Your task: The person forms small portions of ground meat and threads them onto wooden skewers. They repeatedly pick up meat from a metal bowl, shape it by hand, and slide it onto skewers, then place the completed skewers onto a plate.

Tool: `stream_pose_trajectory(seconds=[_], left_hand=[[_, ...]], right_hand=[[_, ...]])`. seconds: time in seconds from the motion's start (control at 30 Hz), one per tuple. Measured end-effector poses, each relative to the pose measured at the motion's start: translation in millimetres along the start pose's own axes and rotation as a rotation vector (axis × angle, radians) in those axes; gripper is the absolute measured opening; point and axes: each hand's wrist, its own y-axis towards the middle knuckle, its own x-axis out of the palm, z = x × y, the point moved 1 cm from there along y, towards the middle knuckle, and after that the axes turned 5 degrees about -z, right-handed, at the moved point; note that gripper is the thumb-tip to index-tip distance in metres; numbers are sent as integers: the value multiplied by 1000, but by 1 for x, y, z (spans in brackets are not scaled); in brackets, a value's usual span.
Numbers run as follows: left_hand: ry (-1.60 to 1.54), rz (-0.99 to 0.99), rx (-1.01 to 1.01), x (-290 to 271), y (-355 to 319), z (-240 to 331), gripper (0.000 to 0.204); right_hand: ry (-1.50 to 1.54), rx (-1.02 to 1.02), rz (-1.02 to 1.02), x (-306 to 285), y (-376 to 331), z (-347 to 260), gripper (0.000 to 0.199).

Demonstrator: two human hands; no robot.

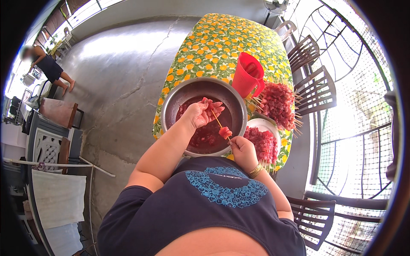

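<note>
- The skewer (pixel 217 118) slants over the near right part of a metal basin (pixel 168 109), one red meat chunk (pixel 225 132) threaded low on it.
- The right grip (pixel 242 149) is narrow, pinching the skewer's lower end just beneath that chunk, by the basin's rim.
- The left grip (pixel 199 115) is half curled above the basin, a raw meat piece (pixel 205 100) at its fingers, beside the skewer's upper end; how firmly it is held cannot be told.
- The step in hand looks like threading meat; the next move seems to call for a steady stick and fingertips clear of its point.
- Reddish liquid with more meat lies in the basin.
- To the right, loaded skewers (pixel 260 143) rest on a white plate (pixel 261 123), with a larger skewer pile (pixel 276 102) beyond and a red pitcher (pixel 245 77) beside it.
- A fruit-patterned cloth (pixel 209 51) covers the surface.
- The dark shirt (pixel 192 219) bears a blue ring print with small pale lettering; no other writing is legible.
</note>
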Motion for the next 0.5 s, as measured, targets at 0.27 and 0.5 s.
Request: stream_pose_trajectory(seconds=[0.27,0.5], left_hand=[[-27,-77,-81,1,3,-5,30],[167,-348,-20,3,3,-6,30]], right_hand=[[41,23,-8,-1,-1,6,7],[191,174,-47,-4,0,10,8]])
